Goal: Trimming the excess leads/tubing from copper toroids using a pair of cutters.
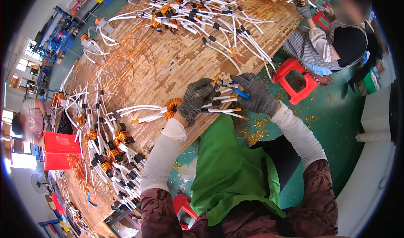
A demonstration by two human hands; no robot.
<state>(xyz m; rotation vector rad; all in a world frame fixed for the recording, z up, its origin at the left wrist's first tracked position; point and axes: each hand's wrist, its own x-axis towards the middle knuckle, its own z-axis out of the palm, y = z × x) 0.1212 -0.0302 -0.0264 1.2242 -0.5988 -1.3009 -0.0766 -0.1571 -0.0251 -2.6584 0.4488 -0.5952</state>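
Near the table's edge, both my hands wear grey gloves. My left hand is closed round the leads of a copper-wound ring coil, which rests beside its wrist on the wood. White-sleeved leads with copper ends stick out past this hand on the right, over the table edge. In my right hand is a pair of blue-handled pliers. Their jaws point left at a copper lead end by my left fingertips. Whether the jaws touch that lead, I cannot tell.
On the worn wooden table, a heap of coils lies at the back, more coils at the left. A red stool stands on the green floor at right, near a seated co-worker. Copper-coloured scraps litter the floor.
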